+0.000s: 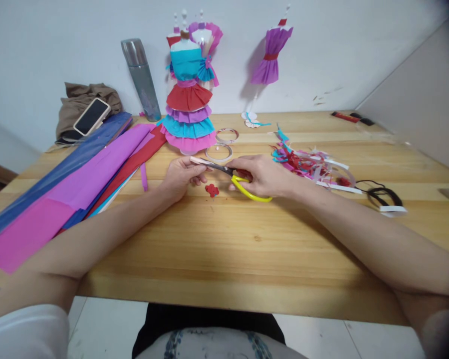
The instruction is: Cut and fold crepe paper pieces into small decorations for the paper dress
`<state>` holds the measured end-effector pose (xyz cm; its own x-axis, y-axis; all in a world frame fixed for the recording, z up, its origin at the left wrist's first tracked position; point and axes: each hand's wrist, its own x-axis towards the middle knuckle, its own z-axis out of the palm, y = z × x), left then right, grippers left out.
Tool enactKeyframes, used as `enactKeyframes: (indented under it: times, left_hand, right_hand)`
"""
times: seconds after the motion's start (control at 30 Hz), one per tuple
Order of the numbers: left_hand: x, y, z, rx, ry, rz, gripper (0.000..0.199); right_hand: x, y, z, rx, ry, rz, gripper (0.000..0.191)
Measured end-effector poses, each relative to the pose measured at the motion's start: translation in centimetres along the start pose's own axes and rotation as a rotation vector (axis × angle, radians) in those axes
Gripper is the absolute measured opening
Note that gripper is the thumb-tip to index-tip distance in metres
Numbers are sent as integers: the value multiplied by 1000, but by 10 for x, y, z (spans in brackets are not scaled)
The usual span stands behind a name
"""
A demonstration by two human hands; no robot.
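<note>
Yellow-handled scissors (249,190) are held in my right hand (260,175), their blades pointing left toward my left hand (182,178). The left fingers are pinched together beside the blade tips, around something too small to make out. A pale strip lies along the blades near the tips. Just below, between the two hands, a small red paper flower (211,190) rests on the wooden table (224,249). Behind the hands stands a dress form (189,94) in tiered blue, red, purple and pink paper.
Coloured paper sheets (108,164) cover the left side. A phone (92,116), a bottle (141,80), tape rolls (219,152) and a purple-dressed form (272,55) stand or lie behind. Paper scraps (310,167) and black cord (385,195) are at right.
</note>
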<state>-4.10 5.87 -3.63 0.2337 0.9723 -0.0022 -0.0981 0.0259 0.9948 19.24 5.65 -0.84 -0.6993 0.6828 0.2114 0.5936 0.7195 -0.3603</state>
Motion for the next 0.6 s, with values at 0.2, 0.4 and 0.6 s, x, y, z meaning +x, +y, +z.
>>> enactKeyframes:
  times: [0.2, 0.4, 0.6]
  left_hand:
    - [0, 0, 0, 7, -1, -7, 13]
    - [-1, 2, 1, 2, 4, -17, 11]
    - [-1, 2, 1, -1, 3, -9, 13]
  right_hand:
    - [0, 2, 0, 15, 6, -16, 39]
    - [0, 0, -1, 0, 23, -28, 38]
    - [1, 4, 1, -47, 25, -12, 40]
